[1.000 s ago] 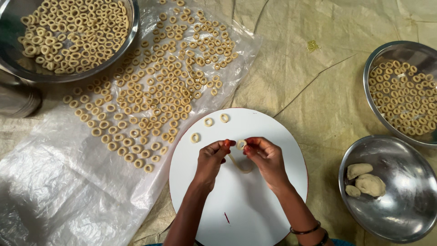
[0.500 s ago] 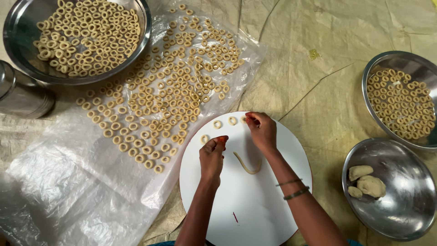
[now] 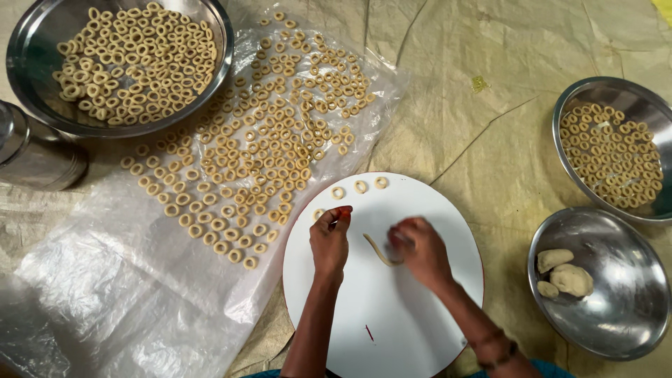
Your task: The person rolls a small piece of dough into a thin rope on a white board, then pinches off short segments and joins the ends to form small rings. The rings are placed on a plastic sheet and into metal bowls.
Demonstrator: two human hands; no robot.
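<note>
A clear crumpled plastic sheet (image 3: 105,280) covers the tan cloth-covered floor (image 3: 476,126) from nine to eleven o'clock, carrying many small pale dough rings (image 3: 259,161). At eleven o'clock a wide steel bowl (image 3: 28,63) is heaped with more rings, beside a steel canister (image 3: 35,154). At six o'clock lies a round white board (image 3: 420,329); three rings (image 3: 359,187) sit at its far edge. At four o'clock a deep steel bowl (image 3: 609,329) holds three pale dough lumps (image 3: 563,274); at two o'clock a steel plate (image 3: 588,94) holds another layer of rings.

The step in hand looks like rolling dough into a strand. The right hand (image 3: 422,250) lies fingers-down on one end of a thin pale dough strand (image 3: 378,250) on the board, pressing rather than pinching. The left hand (image 3: 330,238) has its fingertips pinched together over the board's ten o'clock edge; whether its grip holds any dough cannot be told. The next move likely calls for even, light pressure so the strand stays uniform.
</note>
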